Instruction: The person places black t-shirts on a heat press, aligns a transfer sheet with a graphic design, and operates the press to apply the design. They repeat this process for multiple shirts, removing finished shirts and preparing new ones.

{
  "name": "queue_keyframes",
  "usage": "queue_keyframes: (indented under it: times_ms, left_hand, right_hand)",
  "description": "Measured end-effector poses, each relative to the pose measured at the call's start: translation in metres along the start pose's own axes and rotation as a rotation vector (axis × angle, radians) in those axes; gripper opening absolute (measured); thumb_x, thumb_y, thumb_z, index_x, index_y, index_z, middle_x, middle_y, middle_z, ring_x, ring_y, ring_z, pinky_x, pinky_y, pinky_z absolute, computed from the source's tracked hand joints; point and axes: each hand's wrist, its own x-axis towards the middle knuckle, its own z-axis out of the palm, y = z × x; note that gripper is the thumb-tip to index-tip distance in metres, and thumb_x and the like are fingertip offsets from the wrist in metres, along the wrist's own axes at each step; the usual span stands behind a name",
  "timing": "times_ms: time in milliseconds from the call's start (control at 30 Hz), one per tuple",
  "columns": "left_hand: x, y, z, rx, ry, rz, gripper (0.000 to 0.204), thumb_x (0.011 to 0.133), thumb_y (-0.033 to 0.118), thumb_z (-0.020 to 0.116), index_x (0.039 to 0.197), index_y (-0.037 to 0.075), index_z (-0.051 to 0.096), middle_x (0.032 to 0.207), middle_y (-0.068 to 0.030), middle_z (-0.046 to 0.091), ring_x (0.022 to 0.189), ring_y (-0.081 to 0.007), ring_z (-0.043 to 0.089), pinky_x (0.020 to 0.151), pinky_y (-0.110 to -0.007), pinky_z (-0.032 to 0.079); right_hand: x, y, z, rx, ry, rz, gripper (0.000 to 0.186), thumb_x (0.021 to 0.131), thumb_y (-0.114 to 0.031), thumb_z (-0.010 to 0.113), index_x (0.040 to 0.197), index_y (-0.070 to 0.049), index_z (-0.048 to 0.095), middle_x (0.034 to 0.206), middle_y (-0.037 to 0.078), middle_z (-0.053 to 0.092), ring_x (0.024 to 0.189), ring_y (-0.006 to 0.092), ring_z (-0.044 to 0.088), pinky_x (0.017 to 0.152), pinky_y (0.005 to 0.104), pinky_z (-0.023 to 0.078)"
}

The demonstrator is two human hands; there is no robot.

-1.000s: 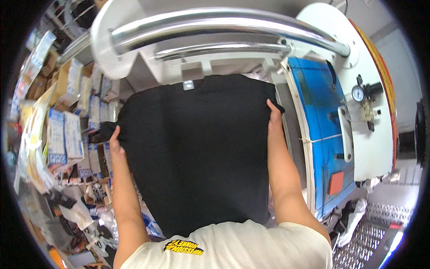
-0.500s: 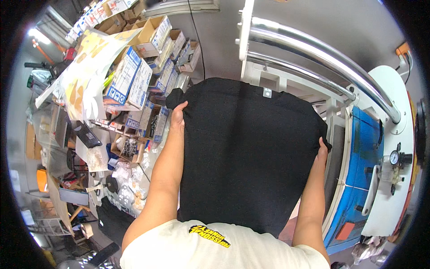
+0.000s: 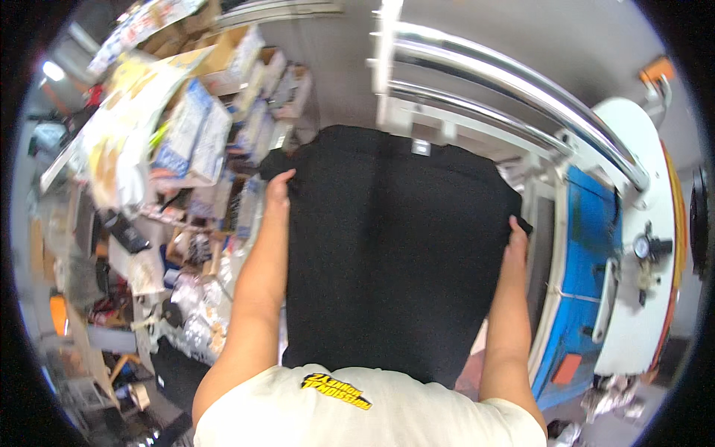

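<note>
A black T-shirt (image 3: 395, 253) hangs spread out before me, its neck at the far end with a small pale label (image 3: 421, 147) at the collar. My left hand (image 3: 278, 188) is closed on its left edge just below the sleeve, thumb showing on top. On the opposite edge, my right hand (image 3: 517, 232) grips the cloth by the right sleeve. The fingers of both hands are mostly hidden behind the fabric. The lower end of the shirt reaches back to my chest.
Beyond the shirt and to the right stands a white-framed machine with chrome rollers (image 3: 477, 63), a blue panel (image 3: 585, 261) and a pressure gauge (image 3: 643, 246). Stacked cardboard boxes (image 3: 194, 130) and cluttered shelving fill the left. A dark cloth (image 3: 179, 372) lies at lower left.
The view has shifted and blurred a little, so the surroundings sit further left. Both hands keep their hold on the T-shirt, which stays spread between them.
</note>
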Motion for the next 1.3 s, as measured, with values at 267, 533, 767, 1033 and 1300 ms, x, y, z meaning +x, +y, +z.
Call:
queue_keyframes:
  times_ms: [267,533,767,1033,1300]
  left_hand:
    - [-0.028,0.033,0.03,-0.268,-0.344,-0.384,0.037,0.095,0.018,0.061,0.122,-0.007,0.066,0.119,-0.0219,0.071,0.105,-0.038,0.07,0.097,-0.046,0.056]
    - [-0.108,0.02,0.056,0.19,-0.281,-0.465,0.071,0.102,0.054,0.054,0.147,0.0,0.051,0.15,-0.0202,0.052,0.135,-0.0341,0.053,0.111,-0.044,0.044]
    - [-0.328,0.018,-0.124,0.393,-0.383,-0.569,0.066,0.108,0.053,0.044,0.14,-0.004,0.057,0.138,-0.0138,0.063,0.123,-0.0249,0.06,0.105,-0.037,0.046]
    - [-0.355,-0.052,-0.179,0.288,-0.292,-0.531,0.046,0.1,0.039,0.065,0.127,0.002,0.066,0.12,-0.0085,0.071,0.107,-0.0204,0.067,0.093,-0.037,0.054]
    - [-0.379,0.04,-0.229,0.036,-0.611,-0.625,0.035,0.095,0.023,0.072,0.122,0.001,0.065,0.117,-0.0103,0.073,0.102,-0.0229,0.072,0.088,-0.04,0.059]
  right_hand:
    - [-0.029,-0.007,0.015,-0.147,0.274,-0.248,0.052,0.085,-0.016,0.081,0.126,0.01,0.063,0.126,0.017,0.069,0.116,0.031,0.065,0.103,0.0401,0.047]
    - [-0.093,0.015,0.036,-0.886,0.222,-0.382,0.06,0.095,-0.035,0.073,0.135,0.005,0.052,0.124,0.023,0.068,0.116,0.0353,0.065,0.101,0.0432,0.048]
    - [-0.319,0.094,-0.106,-0.426,0.007,0.239,0.058,0.108,-0.046,0.047,0.138,0.003,0.058,0.129,0.016,0.066,0.119,0.024,0.062,0.105,0.0385,0.047]
    - [-0.34,0.128,-0.146,0.075,-0.129,0.288,0.048,0.106,-0.034,0.057,0.139,0.001,0.054,0.138,0.017,0.062,0.121,0.0311,0.062,0.107,0.0449,0.047]
    - [-0.342,0.119,-0.248,-0.148,-0.148,0.176,0.032,0.103,-0.022,0.062,0.125,-0.001,0.065,0.121,0.011,0.07,0.11,0.023,0.066,0.097,0.0397,0.054]
